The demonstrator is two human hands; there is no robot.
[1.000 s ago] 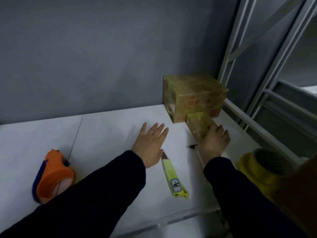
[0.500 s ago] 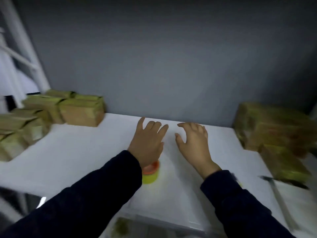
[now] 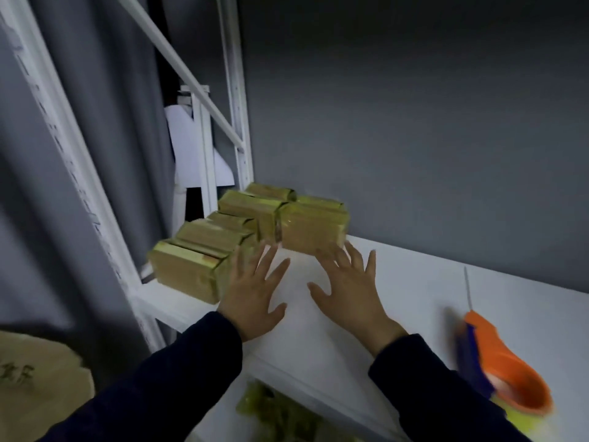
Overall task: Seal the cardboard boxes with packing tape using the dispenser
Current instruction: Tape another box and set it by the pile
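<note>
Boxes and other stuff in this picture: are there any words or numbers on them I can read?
Nothing here is clear enough to read.
On the cardboard piece, bottom left: dark handwritten marks, too blurred to read.
On the boxes: a small reddish mark at one edge, too blurred to read.
On the tape dispenser: no writing shows.
</note>
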